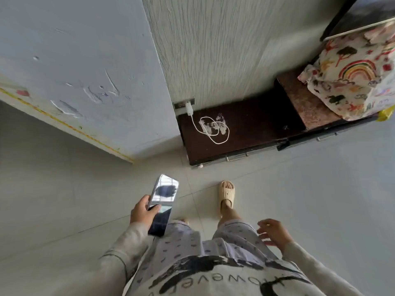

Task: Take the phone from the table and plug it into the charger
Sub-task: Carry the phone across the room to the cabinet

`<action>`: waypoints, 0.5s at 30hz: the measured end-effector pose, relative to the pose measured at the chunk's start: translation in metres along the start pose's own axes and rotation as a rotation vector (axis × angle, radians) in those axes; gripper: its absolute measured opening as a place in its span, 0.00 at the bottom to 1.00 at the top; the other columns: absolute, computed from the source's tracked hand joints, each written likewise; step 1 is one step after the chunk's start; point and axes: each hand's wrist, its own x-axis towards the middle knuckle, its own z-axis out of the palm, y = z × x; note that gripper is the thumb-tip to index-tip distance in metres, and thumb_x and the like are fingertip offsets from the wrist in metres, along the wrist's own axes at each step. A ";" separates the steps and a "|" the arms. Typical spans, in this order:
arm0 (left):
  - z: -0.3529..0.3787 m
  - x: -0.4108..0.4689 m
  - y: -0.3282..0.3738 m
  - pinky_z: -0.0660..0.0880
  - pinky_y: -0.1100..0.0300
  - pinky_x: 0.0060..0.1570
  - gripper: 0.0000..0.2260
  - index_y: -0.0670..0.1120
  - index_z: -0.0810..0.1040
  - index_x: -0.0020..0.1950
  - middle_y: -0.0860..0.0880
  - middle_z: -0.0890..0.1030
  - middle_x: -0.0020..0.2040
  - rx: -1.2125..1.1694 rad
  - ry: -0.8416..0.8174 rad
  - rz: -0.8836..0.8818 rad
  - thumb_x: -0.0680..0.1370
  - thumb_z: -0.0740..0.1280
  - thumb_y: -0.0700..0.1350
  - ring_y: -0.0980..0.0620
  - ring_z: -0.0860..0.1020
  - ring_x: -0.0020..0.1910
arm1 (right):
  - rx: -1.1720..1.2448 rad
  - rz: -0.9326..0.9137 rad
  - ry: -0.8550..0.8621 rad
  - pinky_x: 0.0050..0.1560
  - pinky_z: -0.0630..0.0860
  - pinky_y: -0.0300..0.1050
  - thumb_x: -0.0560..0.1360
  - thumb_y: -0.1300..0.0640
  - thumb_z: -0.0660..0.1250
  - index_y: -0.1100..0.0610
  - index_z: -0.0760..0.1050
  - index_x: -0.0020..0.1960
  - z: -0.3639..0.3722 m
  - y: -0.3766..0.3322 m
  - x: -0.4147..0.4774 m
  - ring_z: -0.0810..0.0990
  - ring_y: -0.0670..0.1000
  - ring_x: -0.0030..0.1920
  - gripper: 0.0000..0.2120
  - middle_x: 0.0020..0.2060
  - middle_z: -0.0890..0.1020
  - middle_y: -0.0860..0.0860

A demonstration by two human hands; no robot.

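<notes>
One dark, glossy phone (163, 205) held in left hand (142, 211).

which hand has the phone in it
The left hand grips the phone by its edge, screen up. The right hand is open and holds nothing.

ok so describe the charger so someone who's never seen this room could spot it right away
Find the low dark cabinet against the textured wall. At its left back corner, a small white charger sits in a wall socket. Its thin white cable lies coiled in loose loops on the cabinet top, the only white things on that dark surface.
</notes>
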 end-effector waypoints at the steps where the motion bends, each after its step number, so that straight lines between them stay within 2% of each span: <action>1: 0.003 -0.003 0.001 0.64 0.59 0.42 0.10 0.37 0.75 0.49 0.36 0.81 0.50 -0.015 0.015 -0.047 0.71 0.70 0.40 0.39 0.78 0.49 | -0.030 -0.016 -0.013 0.21 0.67 0.33 0.77 0.66 0.58 0.61 0.71 0.40 -0.009 -0.018 0.008 0.73 0.45 0.17 0.08 0.28 0.73 0.55; 2: 0.005 -0.005 0.002 0.65 0.58 0.42 0.11 0.38 0.75 0.48 0.36 0.81 0.50 -0.035 0.025 -0.087 0.70 0.70 0.42 0.38 0.78 0.49 | -0.058 -0.038 -0.027 0.22 0.67 0.34 0.77 0.66 0.58 0.59 0.71 0.37 -0.017 -0.036 0.016 0.73 0.44 0.16 0.11 0.28 0.73 0.55; 5: 0.013 -0.008 0.006 0.65 0.55 0.43 0.09 0.41 0.71 0.43 0.37 0.80 0.45 -0.088 0.076 -0.181 0.70 0.69 0.44 0.42 0.75 0.43 | -0.156 -0.104 -0.069 0.28 0.65 0.37 0.77 0.64 0.59 0.56 0.70 0.34 -0.039 -0.087 0.036 0.73 0.48 0.24 0.13 0.29 0.74 0.54; 8: 0.024 -0.004 0.012 0.65 0.55 0.42 0.06 0.40 0.70 0.42 0.36 0.80 0.46 -0.083 0.128 -0.261 0.72 0.68 0.38 0.43 0.73 0.42 | -0.210 -0.152 -0.114 0.28 0.66 0.37 0.77 0.66 0.58 0.59 0.71 0.40 -0.055 -0.127 0.051 0.72 0.48 0.25 0.09 0.29 0.74 0.54; 12: 0.042 0.009 0.028 0.66 0.56 0.43 0.06 0.40 0.71 0.43 0.35 0.81 0.48 -0.147 0.174 -0.307 0.72 0.68 0.36 0.37 0.78 0.48 | -0.270 -0.176 -0.141 0.30 0.65 0.39 0.77 0.66 0.57 0.62 0.71 0.47 -0.065 -0.158 0.068 0.71 0.50 0.28 0.05 0.30 0.74 0.54; 15: 0.056 0.026 0.045 0.65 0.57 0.42 0.07 0.41 0.70 0.42 0.38 0.80 0.44 -0.170 0.161 -0.313 0.72 0.68 0.37 0.38 0.78 0.47 | -0.290 -0.164 -0.153 0.31 0.65 0.39 0.77 0.67 0.57 0.63 0.71 0.48 -0.066 -0.172 0.083 0.71 0.51 0.29 0.05 0.30 0.74 0.54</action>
